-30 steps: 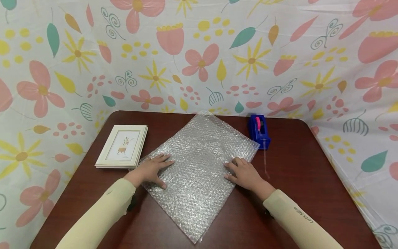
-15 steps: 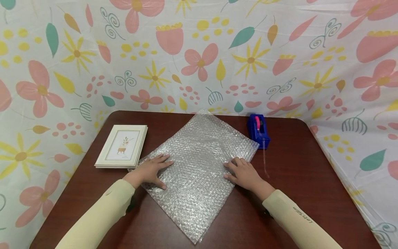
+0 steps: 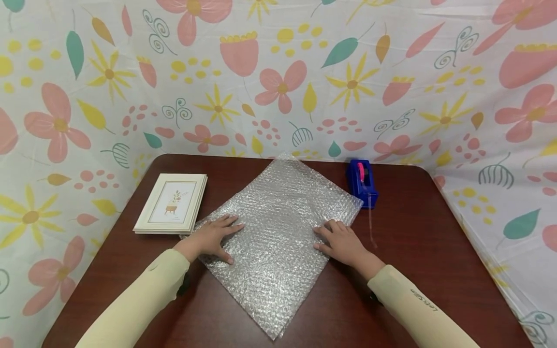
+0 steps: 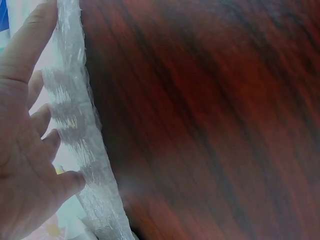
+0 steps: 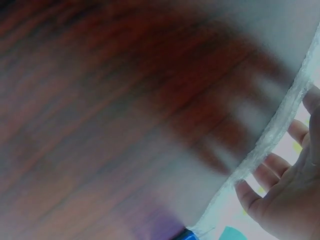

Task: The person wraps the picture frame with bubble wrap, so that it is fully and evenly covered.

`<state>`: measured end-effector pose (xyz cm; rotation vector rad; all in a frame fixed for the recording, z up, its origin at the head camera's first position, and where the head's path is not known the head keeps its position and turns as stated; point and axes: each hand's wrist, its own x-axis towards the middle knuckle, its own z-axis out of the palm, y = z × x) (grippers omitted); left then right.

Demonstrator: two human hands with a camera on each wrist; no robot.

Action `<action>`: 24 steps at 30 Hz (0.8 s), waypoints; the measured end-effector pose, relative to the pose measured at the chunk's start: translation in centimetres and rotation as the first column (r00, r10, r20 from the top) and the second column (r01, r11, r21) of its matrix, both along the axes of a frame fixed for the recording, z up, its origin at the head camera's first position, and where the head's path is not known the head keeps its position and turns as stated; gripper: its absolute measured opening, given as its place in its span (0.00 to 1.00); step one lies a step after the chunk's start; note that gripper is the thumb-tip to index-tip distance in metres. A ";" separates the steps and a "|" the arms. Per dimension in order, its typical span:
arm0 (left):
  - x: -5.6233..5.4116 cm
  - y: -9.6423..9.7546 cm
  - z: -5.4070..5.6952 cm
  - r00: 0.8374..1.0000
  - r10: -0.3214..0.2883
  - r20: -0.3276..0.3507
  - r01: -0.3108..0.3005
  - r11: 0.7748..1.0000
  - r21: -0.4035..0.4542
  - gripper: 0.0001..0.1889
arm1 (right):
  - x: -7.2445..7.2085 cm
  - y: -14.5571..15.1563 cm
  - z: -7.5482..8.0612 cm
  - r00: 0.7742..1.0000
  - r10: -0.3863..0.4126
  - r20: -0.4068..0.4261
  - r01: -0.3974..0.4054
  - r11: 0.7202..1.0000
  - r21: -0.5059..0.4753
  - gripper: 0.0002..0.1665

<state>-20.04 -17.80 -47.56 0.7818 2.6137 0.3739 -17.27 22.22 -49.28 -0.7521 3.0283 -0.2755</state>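
A sheet of clear bubble wrap (image 3: pixel 274 241) lies on the table like a diamond, one corner toward me. On its left side rests my left hand (image 3: pixel 213 238), fingers spread and fairly straight. My right hand (image 3: pixel 344 244) touches the right edge with its fingers slightly bent, gripping nothing that I can see. The left wrist view shows the left hand (image 4: pixel 25 150) along the bubble wrap (image 4: pixel 80 135). In the right wrist view the right hand's (image 5: pixel 290 185) fingertips meet the edge of the sheet (image 5: pixel 265 140).
Cream picture frames (image 3: pixel 171 203), apparently stacked, lie left of the sheet, close to the left hand. A blue tape dispenser (image 3: pixel 363 186) with a pink core stands at the back right, a strip of tape (image 3: pixel 371 227) hanging from it. Behind the brown table (image 3: pixel 417 270) hangs a floral cloth (image 3: pixel 278 82).
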 end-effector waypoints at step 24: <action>0.5 1.4 1.3 0.997 0.062 -0.039 -0.063 0.997 -0.032 0.45 | -0.9 -0.4 1.6 0.997 -0.008 0.078 0.011 0.999 -0.043 0.28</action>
